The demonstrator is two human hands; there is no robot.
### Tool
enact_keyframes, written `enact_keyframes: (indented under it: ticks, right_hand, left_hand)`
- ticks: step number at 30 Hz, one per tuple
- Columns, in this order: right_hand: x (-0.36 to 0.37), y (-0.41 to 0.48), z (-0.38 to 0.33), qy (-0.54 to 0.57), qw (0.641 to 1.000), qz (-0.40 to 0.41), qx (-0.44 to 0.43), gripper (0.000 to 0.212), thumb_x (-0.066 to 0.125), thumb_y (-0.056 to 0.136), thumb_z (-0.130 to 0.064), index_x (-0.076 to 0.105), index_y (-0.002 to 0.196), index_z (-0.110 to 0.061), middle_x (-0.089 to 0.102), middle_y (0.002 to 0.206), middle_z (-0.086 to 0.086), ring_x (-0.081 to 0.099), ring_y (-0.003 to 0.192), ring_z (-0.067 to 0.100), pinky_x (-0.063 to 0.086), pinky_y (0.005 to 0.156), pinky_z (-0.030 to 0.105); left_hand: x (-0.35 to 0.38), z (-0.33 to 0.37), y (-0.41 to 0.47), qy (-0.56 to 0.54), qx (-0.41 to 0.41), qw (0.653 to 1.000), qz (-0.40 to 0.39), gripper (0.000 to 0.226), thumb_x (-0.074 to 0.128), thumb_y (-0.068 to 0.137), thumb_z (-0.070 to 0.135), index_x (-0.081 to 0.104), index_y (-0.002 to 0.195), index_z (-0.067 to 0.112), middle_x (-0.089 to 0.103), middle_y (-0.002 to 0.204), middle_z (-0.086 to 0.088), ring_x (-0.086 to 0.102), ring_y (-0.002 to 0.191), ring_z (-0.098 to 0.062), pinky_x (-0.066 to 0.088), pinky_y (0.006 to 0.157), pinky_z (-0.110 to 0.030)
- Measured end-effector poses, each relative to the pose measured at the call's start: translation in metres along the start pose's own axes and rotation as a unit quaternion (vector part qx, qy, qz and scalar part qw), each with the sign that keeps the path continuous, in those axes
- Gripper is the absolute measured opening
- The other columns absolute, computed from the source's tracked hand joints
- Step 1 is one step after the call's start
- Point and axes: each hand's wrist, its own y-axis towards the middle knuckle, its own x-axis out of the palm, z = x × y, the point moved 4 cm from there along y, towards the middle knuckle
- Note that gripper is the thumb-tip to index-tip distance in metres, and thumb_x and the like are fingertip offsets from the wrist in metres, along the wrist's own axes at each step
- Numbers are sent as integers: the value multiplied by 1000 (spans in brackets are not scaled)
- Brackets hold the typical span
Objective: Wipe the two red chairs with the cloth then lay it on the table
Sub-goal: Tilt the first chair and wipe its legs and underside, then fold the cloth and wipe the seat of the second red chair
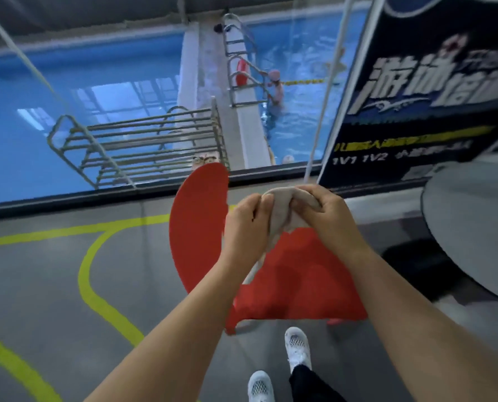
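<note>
cloth bunched in both hands above one red chair (285, 274), wiping not yet begun by the look of it.
left hand (246, 224) and right hand (329, 211) each pinch the grey cloth (288, 204); next move likely calls for lowering it onto the seat. second chair unseen; worktop (474, 221) cut off at right.

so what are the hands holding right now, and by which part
The cloth, bunched above the red chair. The left hand grips its left side, the right hand its right side; a tail hangs below.
</note>
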Motion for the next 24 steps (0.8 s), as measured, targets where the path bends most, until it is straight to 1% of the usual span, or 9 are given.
enact_keyframes:
  ticks: [3,6,10,12,14,16,18,20,24]
  right_hand:
    - [-29,-37,18,30,997,47,58,22,64,87,-21,64,108,-13,69,99,2,64,92,16,51,86,35]
    - [-64,-70,32,38,992,79,95,27,64,86,-35,60,111,-25,68,103,-8,64,97,8,51,86,29]
    - [-118,-105,51,66,979,135,138,20,62,85,-41,53,103,-38,64,96,-21,60,86,-11,47,71,14]
    - [-149,-121,60,63,973,159,154,7,59,86,-39,55,91,-41,65,85,-25,62,77,-11,47,64,10]
    - [-184,-139,70,53,968,174,175,8,56,87,-41,58,88,-33,65,79,-21,62,71,-5,49,62,14]
    - [-224,-159,83,36,963,176,202,35,53,88,-45,61,84,-11,63,73,-7,58,66,10,52,68,34]
    - [-263,-178,97,27,951,178,250,53,50,89,-51,62,87,0,65,76,11,60,72,25,53,77,43]
    - [-301,-196,114,38,932,195,302,55,45,91,-50,64,94,2,68,87,16,64,89,32,52,83,44]
    - [-367,-227,142,77,904,189,377,50,38,90,-57,60,98,-13,67,92,8,65,90,24,51,73,33]
  left_hand:
    - [27,13,-19,-82,-29,995,-50,24,47,94,19,65,77,18,66,73,0,59,71,-17,49,71,-38]
    - [57,37,-39,-141,-31,985,-96,28,46,94,19,63,75,30,64,71,11,57,67,0,47,67,-21]
    - [102,68,-64,-212,-48,964,-152,21,47,94,16,63,81,19,63,79,-4,55,77,-15,47,73,-36]
    - [130,84,-75,-235,-55,954,-179,21,47,93,13,63,81,19,60,81,-5,53,78,-17,45,73,-35]
    - [163,103,-90,-252,-63,943,-208,20,47,93,10,62,83,18,59,82,-6,52,78,-17,43,72,-34]
    - [202,123,-108,-255,-76,935,-236,21,48,91,9,64,85,21,63,80,0,57,77,-13,47,70,-29]
    - [241,142,-127,-252,-95,928,-256,20,50,91,9,65,86,22,66,79,2,60,76,-13,49,70,-30]
    - [276,158,-144,-249,-110,923,-270,15,50,91,11,64,89,16,65,83,-4,60,79,-18,50,71,-35]
    - [339,188,-171,-244,-125,918,-285,19,48,93,24,61,84,12,56,81,-12,52,78,-25,44,73,-45]
